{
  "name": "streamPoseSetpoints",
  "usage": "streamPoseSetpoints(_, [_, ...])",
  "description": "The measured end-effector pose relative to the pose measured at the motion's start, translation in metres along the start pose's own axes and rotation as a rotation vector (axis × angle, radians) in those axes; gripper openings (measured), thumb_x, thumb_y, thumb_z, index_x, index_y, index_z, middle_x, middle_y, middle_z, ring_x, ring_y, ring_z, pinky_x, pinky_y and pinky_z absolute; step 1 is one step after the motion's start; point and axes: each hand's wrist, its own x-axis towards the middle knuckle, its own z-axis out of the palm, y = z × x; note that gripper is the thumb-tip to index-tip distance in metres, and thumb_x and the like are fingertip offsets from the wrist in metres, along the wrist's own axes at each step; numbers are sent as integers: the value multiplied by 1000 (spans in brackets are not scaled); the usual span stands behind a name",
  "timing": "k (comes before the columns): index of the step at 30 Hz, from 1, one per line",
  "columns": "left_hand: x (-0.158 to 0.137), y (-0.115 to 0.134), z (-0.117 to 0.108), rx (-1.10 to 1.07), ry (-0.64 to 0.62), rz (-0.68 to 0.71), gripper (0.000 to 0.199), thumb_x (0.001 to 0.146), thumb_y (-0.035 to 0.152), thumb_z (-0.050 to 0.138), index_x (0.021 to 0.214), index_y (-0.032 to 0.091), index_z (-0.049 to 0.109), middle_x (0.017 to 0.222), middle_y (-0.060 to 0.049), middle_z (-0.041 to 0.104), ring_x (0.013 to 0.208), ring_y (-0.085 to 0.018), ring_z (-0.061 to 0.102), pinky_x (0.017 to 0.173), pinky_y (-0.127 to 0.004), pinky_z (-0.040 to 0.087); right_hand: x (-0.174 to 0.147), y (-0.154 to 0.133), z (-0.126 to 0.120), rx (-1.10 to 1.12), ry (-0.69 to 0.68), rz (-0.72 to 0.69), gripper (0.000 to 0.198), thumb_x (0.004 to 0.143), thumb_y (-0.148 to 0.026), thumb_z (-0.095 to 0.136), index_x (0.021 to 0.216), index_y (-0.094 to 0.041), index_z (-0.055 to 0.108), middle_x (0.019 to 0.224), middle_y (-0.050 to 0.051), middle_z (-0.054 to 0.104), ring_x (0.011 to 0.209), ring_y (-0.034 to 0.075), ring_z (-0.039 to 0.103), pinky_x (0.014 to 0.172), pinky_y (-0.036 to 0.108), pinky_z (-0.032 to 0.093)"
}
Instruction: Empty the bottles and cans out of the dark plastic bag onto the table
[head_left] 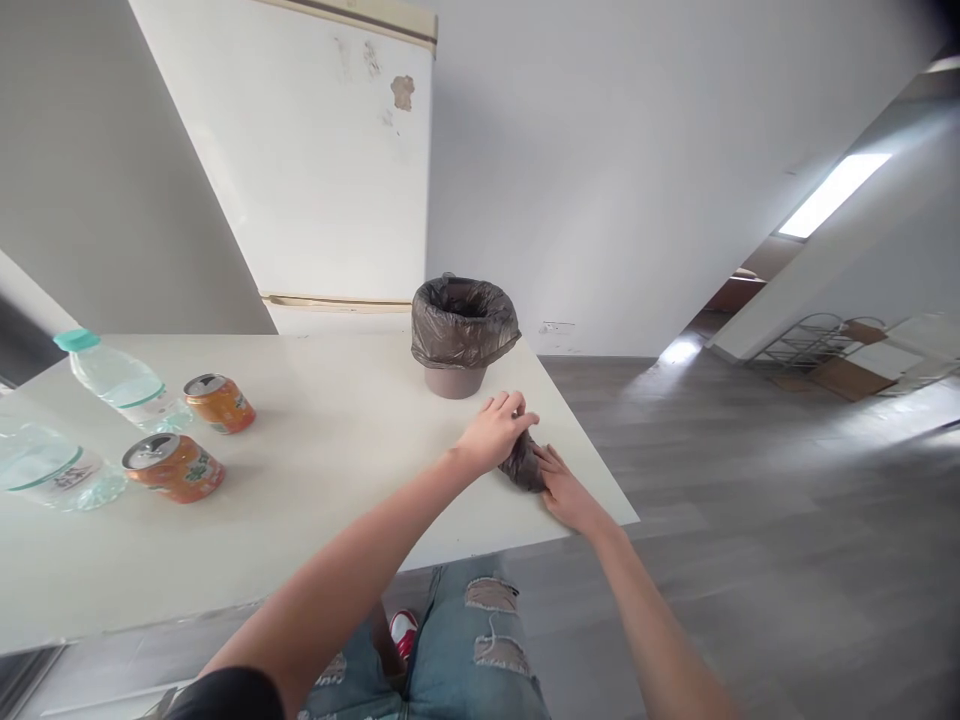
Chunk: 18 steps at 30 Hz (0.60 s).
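A crumpled dark plastic trash bag bundle (523, 466) lies near the table's right corner, between my two hands. My left hand (491, 432) is closed over its far end, with the fingers curled and pinching the plastic. From the right, my right hand (568, 492) lies low against the bundle, fingers stretched out and their tips touching it. Just beyond my hands stands a small brownish trash bin (455, 382), upright. A dark plastic liner (465, 335) is folded over its rim. The underside of the bundle is hidden.
On the left of the white table (337, 420) stand two orange drink cans (219, 402) and two tilted-looking clear plastic bottles (120, 385), one with a green cap. A white refrigerator-like panel (322, 170) rises behind. The table's right edge drops to grey floor (712, 520).
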Motion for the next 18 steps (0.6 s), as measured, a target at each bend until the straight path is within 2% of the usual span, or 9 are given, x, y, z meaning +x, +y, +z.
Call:
streamPoseSetpoints(2, [27,8,9,10,-63,-66,39,98,10,40,131,21,57,120,-14,65,112,-28,63,96,-41,50,-2,-2,2,-16,76,52,43,80,-7,49,111,-21,75,141,14,60,141,37,43,119,65,35])
streamPoseSetpoints(4, [41,10,21,-8,-143,-77,35,95,10,45,126,20,57,104,-11,69,95,-26,67,85,-37,52,-6,-4,0,-20,152,119,31,83,-10,50,101,-20,73,128,17,62,125,39,52,106,62,46])
streamPoseSetpoints(7, [44,7,38,-32,-215,-68,33,91,10,49,122,18,57,107,-14,70,96,-27,68,83,-36,52,-11,-5,-5,11,235,183,32,84,-15,50,112,-22,63,109,13,65,100,32,59,87,49,55])
streamPoseSetpoints(10, [37,9,40,-55,-224,-83,35,92,13,50,126,14,53,114,-18,70,101,-30,69,86,-38,51,-14,-5,-9,51,289,156,44,85,-20,47,128,-21,54,125,15,62,112,34,58,98,52,49])
streamPoseSetpoints(12, [30,15,31,-62,-199,-129,37,94,16,48,131,13,49,109,-18,71,99,-30,70,87,-40,51,-15,-2,-7,41,245,74,50,88,-23,45,137,-23,52,141,15,55,128,36,52,109,56,41])
streamPoseSetpoints(14, [17,24,16,-53,-152,-195,41,93,18,52,133,13,44,105,-15,72,97,-29,70,92,-42,50,-17,4,-1,-24,180,-1,51,91,-26,43,142,-28,53,146,13,55,132,37,51,108,57,40])
streamPoseSetpoints(15, [6,30,6,-44,-114,-231,43,91,18,54,133,13,44,105,-14,72,98,-28,70,96,-43,49,-17,8,4,-75,175,-10,49,93,-29,42,139,-31,55,143,12,59,129,38,55,103,57,43])
streamPoseSetpoints(17, [-28,44,-13,-25,2,-292,39,91,18,55,129,13,45,112,-16,69,106,-30,67,97,-43,49,-17,15,13,-158,249,-2,47,93,-33,41,137,-37,58,128,12,68,116,40,63,92,59,46])
streamPoseSetpoints(18, [-50,52,-22,-45,135,-291,36,91,18,53,127,14,47,113,-15,68,107,-30,65,94,-42,50,-16,17,16,-171,279,6,50,93,-35,41,140,-42,56,123,13,70,113,41,65,90,60,46])
